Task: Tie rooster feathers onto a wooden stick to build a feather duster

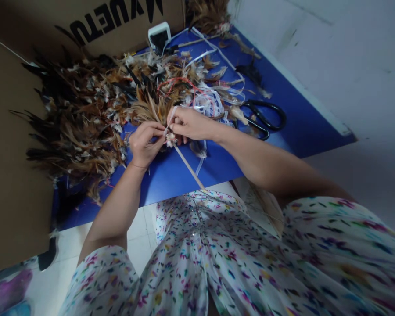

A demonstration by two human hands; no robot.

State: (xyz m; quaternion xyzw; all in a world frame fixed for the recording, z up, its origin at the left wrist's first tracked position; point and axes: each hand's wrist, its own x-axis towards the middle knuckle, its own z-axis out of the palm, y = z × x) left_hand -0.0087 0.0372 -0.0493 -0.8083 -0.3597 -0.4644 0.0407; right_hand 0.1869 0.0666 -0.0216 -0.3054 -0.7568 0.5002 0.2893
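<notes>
A feather duster's wooden stick slants from the table's front edge up to a bundle of brown feathers. The feathers' pale, fluffy quill ends are gathered round the stick, between my hands. My left hand is closed in a pinch at the left of the bundle, on the lower part of a white plastic ribbon. From the right, my right hand is closed too, with the ribbon's upper part between thumb and forefinger. Its other fingers lie by the stick, partly hidden.
Loose feathers cover the left and back of the blue table. Tangled white ribbon and red string lie behind my hands. Black-handled scissors rest at right. Cardboard boxes and a white wall border the table.
</notes>
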